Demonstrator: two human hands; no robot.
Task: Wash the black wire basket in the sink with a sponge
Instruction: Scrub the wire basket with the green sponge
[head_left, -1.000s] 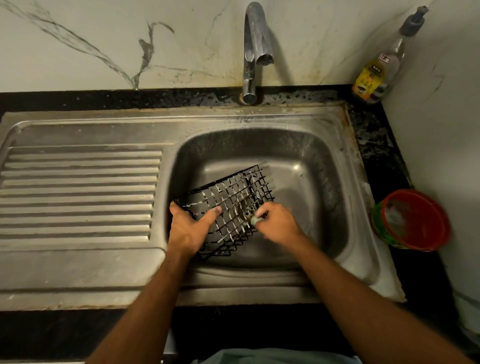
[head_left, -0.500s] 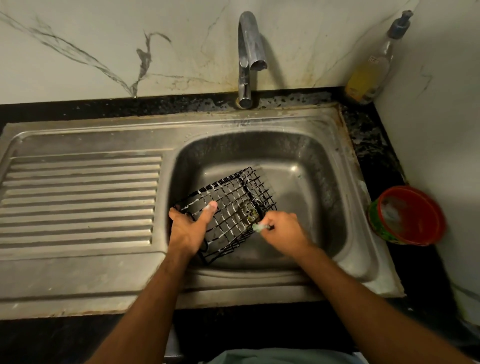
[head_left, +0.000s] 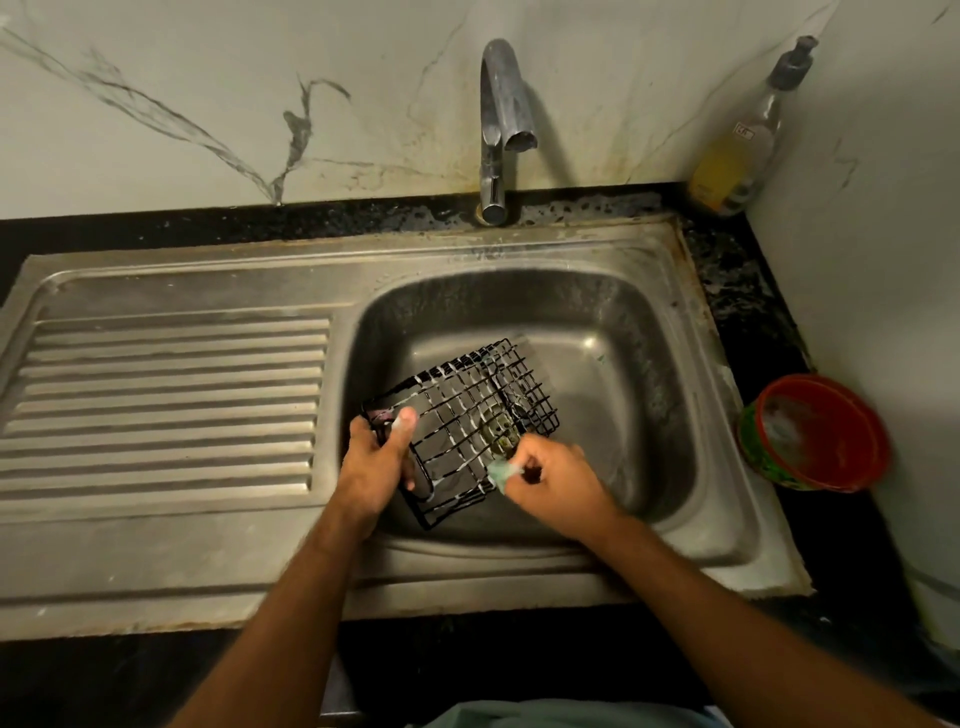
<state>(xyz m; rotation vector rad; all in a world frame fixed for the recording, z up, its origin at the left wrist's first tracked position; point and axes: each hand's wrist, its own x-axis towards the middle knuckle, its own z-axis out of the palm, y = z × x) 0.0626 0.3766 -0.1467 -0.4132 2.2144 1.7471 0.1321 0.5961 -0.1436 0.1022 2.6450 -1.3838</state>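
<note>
A black wire basket (head_left: 462, 415) stands tilted in the steel sink basin (head_left: 623, 374), streaked with white foam. My left hand (head_left: 376, 462) grips its near left edge, thumb over the rim. My right hand (head_left: 556, 480) is curled round a pale green sponge (head_left: 500, 470) and holds it against the basket's near right side. Most of the sponge is hidden in my fist.
The tap (head_left: 501, 130) stands behind the basin with no water running. A soap pump bottle (head_left: 743, 140) sits in the back right corner. A red and green tub (head_left: 815, 431) sits on the black counter to the right. The ribbed draining board (head_left: 166, 405) lies to the left.
My right hand with the sponge has slid down and toward me along the basket's right side. My left hand keeps its grip and the basket has shifted only slightly.
</note>
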